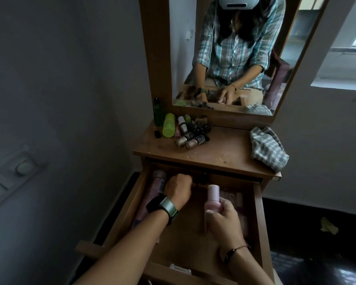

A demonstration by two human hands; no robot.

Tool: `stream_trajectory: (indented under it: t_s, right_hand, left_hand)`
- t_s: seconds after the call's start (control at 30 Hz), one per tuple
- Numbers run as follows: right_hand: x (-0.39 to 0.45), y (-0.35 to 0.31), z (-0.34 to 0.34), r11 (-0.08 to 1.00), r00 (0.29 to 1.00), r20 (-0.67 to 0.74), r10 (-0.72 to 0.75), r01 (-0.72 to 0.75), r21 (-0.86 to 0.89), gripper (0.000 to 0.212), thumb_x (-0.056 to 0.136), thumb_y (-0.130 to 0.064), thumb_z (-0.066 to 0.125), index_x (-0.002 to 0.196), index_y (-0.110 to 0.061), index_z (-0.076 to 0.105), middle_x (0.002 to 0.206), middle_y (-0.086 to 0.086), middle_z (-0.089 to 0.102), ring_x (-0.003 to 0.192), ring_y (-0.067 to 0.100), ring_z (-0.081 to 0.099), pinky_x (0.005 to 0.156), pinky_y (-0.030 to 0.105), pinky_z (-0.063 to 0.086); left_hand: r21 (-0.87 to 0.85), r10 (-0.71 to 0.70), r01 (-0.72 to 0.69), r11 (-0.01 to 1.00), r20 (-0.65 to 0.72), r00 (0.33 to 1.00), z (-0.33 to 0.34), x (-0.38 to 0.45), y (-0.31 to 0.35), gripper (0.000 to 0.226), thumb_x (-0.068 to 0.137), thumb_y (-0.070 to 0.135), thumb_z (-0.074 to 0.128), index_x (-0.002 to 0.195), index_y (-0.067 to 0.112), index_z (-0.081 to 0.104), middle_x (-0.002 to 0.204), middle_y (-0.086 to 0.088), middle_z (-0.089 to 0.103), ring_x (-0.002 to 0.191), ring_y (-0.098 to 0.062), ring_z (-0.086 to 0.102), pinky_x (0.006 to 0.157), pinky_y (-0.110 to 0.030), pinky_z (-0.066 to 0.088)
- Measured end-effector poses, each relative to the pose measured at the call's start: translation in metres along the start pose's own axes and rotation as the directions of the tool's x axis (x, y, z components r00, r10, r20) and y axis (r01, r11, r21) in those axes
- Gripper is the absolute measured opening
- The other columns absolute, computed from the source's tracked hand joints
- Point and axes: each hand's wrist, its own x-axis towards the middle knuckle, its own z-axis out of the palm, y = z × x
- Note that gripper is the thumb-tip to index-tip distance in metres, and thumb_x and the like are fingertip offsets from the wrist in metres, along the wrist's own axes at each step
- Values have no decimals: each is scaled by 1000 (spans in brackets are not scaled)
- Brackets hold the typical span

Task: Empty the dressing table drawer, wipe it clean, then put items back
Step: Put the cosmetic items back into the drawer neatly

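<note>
The wooden drawer [259,204] of the dressing table stands pulled open below me. My right hand [224,218] grips a pale pink bottle [212,197] upright over the drawer's middle. My left hand [178,189], with a watch on the wrist, reaches to the drawer's dark back, fingers curled on something small that I cannot make out. A tall purple spray can [155,187] lies along the drawer's left side. More pinkish items [237,202] lie at its right side.
On the tabletop [214,155], a pile of nail polish bottles [190,137] sits with a lime green bottle [169,125] and a dark green bottle [157,112]. A checked cloth [268,149] lies at the right. The mirror [234,52] stands behind. A wall is at the left.
</note>
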Motion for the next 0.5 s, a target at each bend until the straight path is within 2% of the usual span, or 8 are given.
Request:
stream_trajectory:
  t_s: [0.07,0.1,0.17,0.23,0.3,0.37,0.43,0.5]
  right_hand:
    - [4,-5,13,1000,996,94,7,-5,-31,42,85,-4,52,124,-18,47,87,1,56,72,18,57,55,29,48]
    - [8,-9,24,999,991,136,9,-3,-46,40,86,-5,52,124,-17,46,89,2,57,74,19,58,57,30,50]
    - [14,-16,48,997,983,185,21,-7,-74,35,88,-10,52,122,-13,46,98,7,59,87,26,61,71,38,54]
    - [22,-20,72,996,983,175,59,-48,-71,32,89,-13,52,120,-9,47,108,13,58,97,30,60,77,41,54]
    - [30,-22,88,995,988,125,88,-82,-53,28,88,-14,55,114,-7,48,111,14,58,97,29,61,73,37,55]
    - [38,-21,100,993,996,34,78,-74,-87,26,87,-17,58,109,-5,50,111,16,60,99,31,61,78,41,55]
    - [43,-20,106,986,998,-49,49,-56,-155,27,86,-22,60,106,-5,51,108,16,62,100,33,61,84,40,53]
    - [46,-17,109,977,996,-92,19,-38,-210,22,86,-27,60,97,-9,53,101,13,64,95,31,62,76,36,49]
  left_hand:
    - [-176,-126,111,978,-77,989,-10,-7,-14,25,87,4,45,101,7,66,107,-19,67,104,-36,61,84,-39,50]
    - [-250,-189,156,956,-114,975,-15,-13,-23,24,87,4,46,99,9,66,106,-16,67,102,-33,61,82,-35,49]
    - [-400,-324,238,885,-163,932,-24,-28,-42,22,87,5,47,93,12,67,101,-10,69,97,-27,63,78,-29,48]
    - [-555,-436,277,784,-176,882,-28,-45,-56,21,86,3,47,84,14,65,93,-8,69,90,-25,64,75,-29,50]
    - [-653,-502,275,706,-186,845,-29,-57,-60,23,87,2,47,79,18,61,88,-6,70,86,-23,65,72,-29,50]
    - [-683,-517,253,685,-212,830,-30,-60,-58,23,88,3,45,80,19,61,88,-5,70,84,-23,65,72,-29,51]
    - [-648,-502,248,720,-239,831,-30,-60,-56,22,85,3,46,83,14,64,89,-8,71,86,-25,65,73,-31,50]
    - [-609,-476,241,756,-258,841,-29,-60,-56,21,83,3,47,85,11,66,91,-11,72,88,-28,63,72,-31,48]
